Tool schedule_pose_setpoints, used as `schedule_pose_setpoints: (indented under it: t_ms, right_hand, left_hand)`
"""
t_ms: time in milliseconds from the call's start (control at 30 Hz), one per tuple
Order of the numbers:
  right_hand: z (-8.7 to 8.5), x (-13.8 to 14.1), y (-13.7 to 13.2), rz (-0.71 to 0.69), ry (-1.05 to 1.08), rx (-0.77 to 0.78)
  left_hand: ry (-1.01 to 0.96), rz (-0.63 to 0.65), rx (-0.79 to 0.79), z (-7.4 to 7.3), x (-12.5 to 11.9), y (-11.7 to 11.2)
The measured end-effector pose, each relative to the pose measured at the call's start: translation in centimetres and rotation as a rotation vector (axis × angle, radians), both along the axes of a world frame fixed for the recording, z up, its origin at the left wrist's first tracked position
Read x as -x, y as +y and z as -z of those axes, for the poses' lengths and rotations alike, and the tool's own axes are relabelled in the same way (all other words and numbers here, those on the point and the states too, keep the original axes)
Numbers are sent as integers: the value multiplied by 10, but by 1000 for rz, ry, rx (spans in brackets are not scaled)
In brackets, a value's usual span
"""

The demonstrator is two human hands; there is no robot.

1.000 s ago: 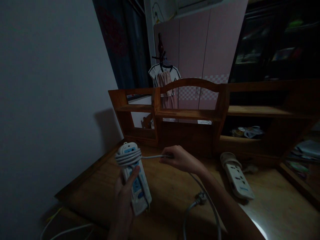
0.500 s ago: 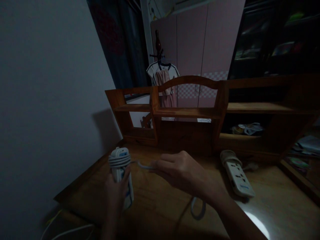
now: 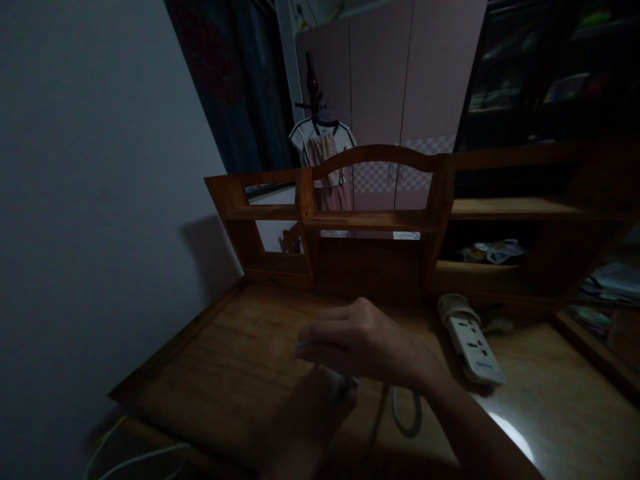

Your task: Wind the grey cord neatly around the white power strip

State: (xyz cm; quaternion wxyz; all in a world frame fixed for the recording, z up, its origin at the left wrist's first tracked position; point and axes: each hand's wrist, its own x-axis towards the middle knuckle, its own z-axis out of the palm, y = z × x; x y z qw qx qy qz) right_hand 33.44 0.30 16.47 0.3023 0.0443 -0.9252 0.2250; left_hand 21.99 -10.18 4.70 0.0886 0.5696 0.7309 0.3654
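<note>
My left hand (image 3: 313, 413), smeared by motion, is closed around a white power strip (image 3: 350, 385). Only a small end of that strip shows, because my hands hide most of it. Just above and partly over it, my right hand (image 3: 350, 337) is closed in a pinch on the strip's pale cord. A slack loop of the cord (image 3: 409, 427) hangs below my right forearm. A second white power strip (image 3: 475, 350), with its cord coiled around its far end, lies on the desk to the right of my hands.
The wooden desk (image 3: 220, 360) carries a shelf unit (image 3: 370, 220) along its back edge. A plastic bag (image 3: 500, 252) sits in the right compartment. At left stands a wall (image 3: 100, 200). A white cable (image 3: 145, 457) hangs by the near left edge. Bright light falls at lower right.
My left hand has swung right with the power strip, from the left side to beneath my right hand. My right hand stays nearly in place, still pinching the cord. The view has shifted slightly.
</note>
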Motion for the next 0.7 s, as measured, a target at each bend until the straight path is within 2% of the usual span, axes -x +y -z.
schedule_pose_setpoints:
  t_ms: [100, 167, 233, 300, 367, 433, 500, 600, 700]
  right_hand:
    - [2, 0, 23, -25, 54, 197]
    - [4, 0, 40, -35, 49, 329]
    - [9, 1, 55, -59, -13, 445]
    - [17, 5, 67, -104, -133, 531]
    - [25, 10, 76, -176, -264, 594]
    - [32, 14, 81, -253, -347, 638]
    - [36, 17, 84, -291, -375, 660]
    - [39, 19, 84, -254, -374, 649]
    - [37, 22, 78, -204, -363, 595]
  left_hand:
    - [41, 92, 126, -1, -12, -6]
    - [150, 103, 135, 1, -13, -14]
    - [338, 97, 21, 6, -9, -23]
    - [497, 123, -175, 9, -4, -29]
    - [554, 149, -330, 9, 1, -31]
    - [543, 158, -389, 4, 6, -31]
    - [518, 88, -450, -4, 12, -29]
    - [430, -133, -534, -16, 24, -26]
    - [212, -304, -464, -23, 32, -23]
